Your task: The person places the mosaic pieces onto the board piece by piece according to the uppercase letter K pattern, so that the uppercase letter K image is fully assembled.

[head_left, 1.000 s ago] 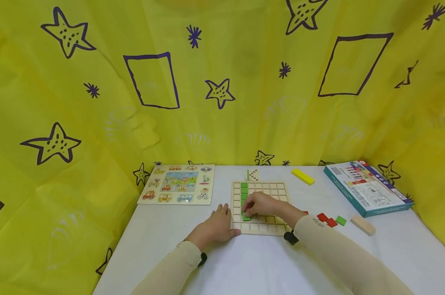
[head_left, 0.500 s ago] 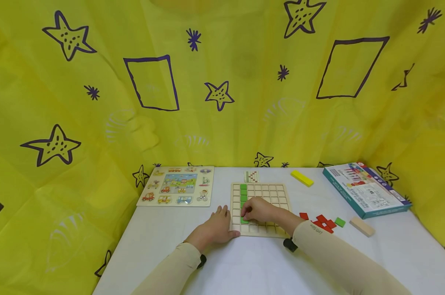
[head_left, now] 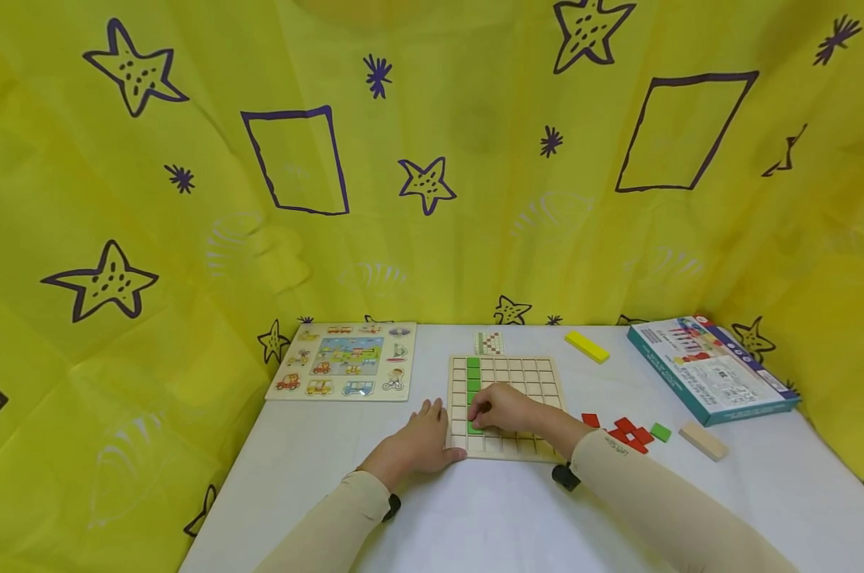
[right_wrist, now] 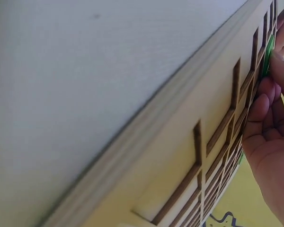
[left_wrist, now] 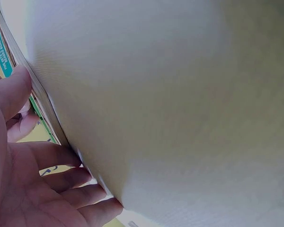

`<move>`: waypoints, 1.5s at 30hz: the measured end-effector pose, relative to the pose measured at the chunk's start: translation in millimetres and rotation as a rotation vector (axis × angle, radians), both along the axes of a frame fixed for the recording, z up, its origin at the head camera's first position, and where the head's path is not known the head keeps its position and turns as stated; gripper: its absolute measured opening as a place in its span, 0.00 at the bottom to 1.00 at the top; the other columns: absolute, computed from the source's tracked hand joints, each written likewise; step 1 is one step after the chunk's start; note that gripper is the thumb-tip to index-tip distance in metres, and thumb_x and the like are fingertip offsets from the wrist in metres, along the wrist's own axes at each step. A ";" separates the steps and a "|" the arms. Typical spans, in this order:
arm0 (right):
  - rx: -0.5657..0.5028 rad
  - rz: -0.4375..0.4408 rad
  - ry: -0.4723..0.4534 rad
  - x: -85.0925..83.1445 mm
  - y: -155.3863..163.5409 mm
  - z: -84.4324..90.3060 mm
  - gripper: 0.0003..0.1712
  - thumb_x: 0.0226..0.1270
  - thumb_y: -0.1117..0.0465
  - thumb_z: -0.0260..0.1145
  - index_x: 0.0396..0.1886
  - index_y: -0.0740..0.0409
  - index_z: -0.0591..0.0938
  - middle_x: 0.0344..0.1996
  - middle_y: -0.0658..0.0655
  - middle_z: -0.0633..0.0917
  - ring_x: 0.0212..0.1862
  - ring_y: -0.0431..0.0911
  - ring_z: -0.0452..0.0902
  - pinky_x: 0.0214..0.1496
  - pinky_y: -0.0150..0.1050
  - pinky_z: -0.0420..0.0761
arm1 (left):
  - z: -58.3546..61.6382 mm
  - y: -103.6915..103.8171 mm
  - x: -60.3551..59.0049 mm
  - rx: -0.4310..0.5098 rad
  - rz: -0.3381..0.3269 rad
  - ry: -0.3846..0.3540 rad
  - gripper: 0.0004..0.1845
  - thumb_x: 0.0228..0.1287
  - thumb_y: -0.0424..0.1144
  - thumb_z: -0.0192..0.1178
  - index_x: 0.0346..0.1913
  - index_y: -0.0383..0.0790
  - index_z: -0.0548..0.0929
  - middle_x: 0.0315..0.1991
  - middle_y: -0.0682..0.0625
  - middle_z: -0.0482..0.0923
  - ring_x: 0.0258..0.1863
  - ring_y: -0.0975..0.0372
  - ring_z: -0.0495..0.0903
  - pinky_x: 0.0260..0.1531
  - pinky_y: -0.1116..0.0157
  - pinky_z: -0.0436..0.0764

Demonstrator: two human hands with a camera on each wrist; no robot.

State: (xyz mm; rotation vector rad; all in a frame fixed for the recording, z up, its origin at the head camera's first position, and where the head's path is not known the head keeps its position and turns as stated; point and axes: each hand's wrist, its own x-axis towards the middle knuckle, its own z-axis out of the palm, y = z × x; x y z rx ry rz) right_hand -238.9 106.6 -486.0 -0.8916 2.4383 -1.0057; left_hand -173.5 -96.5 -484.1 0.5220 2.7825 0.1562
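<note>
A wooden grid board (head_left: 525, 374) lies on the white table (head_left: 489, 517). A green strip (head_left: 472, 374) fills part of its second column from the left. My right hand (head_left: 500, 407) arches over the near end of that column, and its fingertips pinch a green piece (head_left: 475, 429) down in the grid. In the right wrist view the fingers (right_wrist: 270, 90) close on the green piece's (right_wrist: 267, 49) edge above the board (right_wrist: 213, 109). My left hand (head_left: 421, 442) lies flat on the table, thumb against the board's left edge. The left wrist view shows its straight fingers (left_wrist: 61, 189) by the board's rim (left_wrist: 42, 99).
A vehicle picture puzzle (head_left: 346, 358) lies at the back left and a small card (head_left: 488, 343) behind the board. Right of the board are red pieces (head_left: 628, 431), a green square (head_left: 660, 432), a plain wood block (head_left: 702, 440), a yellow block (head_left: 586, 346) and a blue box (head_left: 711, 366). Yellow curtain surrounds the table.
My right hand slid slightly toward the board's near left corner and the green piece settled lower in the grid. A red piece by my right forearm came into sight. The left hand stayed put.
</note>
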 end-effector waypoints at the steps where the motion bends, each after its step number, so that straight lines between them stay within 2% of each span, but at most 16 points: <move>1: -0.004 -0.003 0.000 0.2 0.9 0.4 0.03 0.66 0.65 0.72 0.37 0.54 0.88 0.31 0.45 0.84 0.36 0.41 0.76 0.40 0.35 0.79 | -0.6 -0.1 -0.2 0.002 0.001 0.001 0.49 0.68 0.66 0.56 0.74 0.25 0.61 0.77 0.34 0.54 0.77 0.43 0.53 0.71 0.48 0.63; 9: -0.034 -0.040 -0.011 -4.5 25.4 6.5 0.03 0.68 0.62 0.70 0.39 0.53 0.88 0.36 0.45 0.86 0.41 0.41 0.78 0.45 0.38 0.80 | 0.0 0.8 0.9 0.002 0.016 0.001 0.49 0.69 0.65 0.57 0.74 0.26 0.62 0.77 0.34 0.55 0.77 0.43 0.53 0.71 0.49 0.62; 16: 0.005 -0.137 -0.024 -20.4 71.6 32.4 0.06 0.68 0.63 0.70 0.42 0.58 0.88 0.38 0.49 0.85 0.40 0.46 0.76 0.45 0.40 0.79 | 2.8 2.4 2.5 -0.004 0.021 -0.003 0.49 0.69 0.65 0.56 0.75 0.26 0.61 0.77 0.35 0.54 0.77 0.44 0.51 0.72 0.49 0.60; 20: 0.021 -0.212 -0.017 -23.0 103.2 48.1 0.09 0.69 0.64 0.69 0.45 0.63 0.87 0.40 0.52 0.86 0.41 0.48 0.77 0.45 0.40 0.80 | 4.5 4.0 3.4 0.002 0.020 -0.005 0.49 0.69 0.65 0.56 0.75 0.25 0.61 0.77 0.35 0.53 0.77 0.43 0.51 0.72 0.49 0.60; 25: 0.067 -0.272 0.003 -15.4 140.2 53.0 0.10 0.69 0.63 0.69 0.45 0.63 0.87 0.41 0.54 0.86 0.41 0.49 0.76 0.44 0.41 0.80 | 6.4 4.4 3.3 0.001 0.018 -0.010 0.49 0.69 0.64 0.56 0.74 0.25 0.61 0.77 0.34 0.53 0.77 0.43 0.51 0.72 0.49 0.60; 29: 0.094 -0.318 -0.046 -6.6 167.7 47.8 0.11 0.69 0.62 0.69 0.47 0.63 0.87 0.40 0.52 0.86 0.41 0.49 0.75 0.44 0.41 0.79 | 4.1 3.5 2.3 0.000 0.025 -0.017 0.49 0.69 0.64 0.56 0.74 0.25 0.61 0.77 0.35 0.53 0.77 0.43 0.51 0.72 0.49 0.61; 33: 0.102 -0.333 -0.090 2.9 194.2 43.1 0.12 0.68 0.62 0.70 0.48 0.64 0.86 0.39 0.53 0.85 0.41 0.49 0.75 0.44 0.44 0.81 | -1.3 1.3 1.6 -0.011 0.034 -0.012 0.49 0.69 0.65 0.56 0.75 0.26 0.60 0.78 0.35 0.53 0.77 0.44 0.51 0.72 0.49 0.61; 36: 0.102 -0.320 -0.087 9.9 214.7 41.3 0.13 0.69 0.62 0.69 0.49 0.65 0.85 0.40 0.54 0.85 0.41 0.50 0.75 0.44 0.44 0.81 | -3.5 0.6 1.4 -0.012 0.035 -0.009 0.50 0.69 0.66 0.56 0.75 0.26 0.60 0.78 0.35 0.53 0.77 0.44 0.51 0.72 0.49 0.61; 45: 0.143 -0.360 -0.083 28.7 261.6 34.2 0.13 0.68 0.61 0.70 0.48 0.65 0.85 0.39 0.53 0.86 0.41 0.48 0.76 0.41 0.36 0.80 | -1.1 4.0 1.5 0.006 0.018 -0.001 0.49 0.68 0.65 0.57 0.74 0.24 0.61 0.77 0.34 0.54 0.77 0.43 0.51 0.72 0.48 0.61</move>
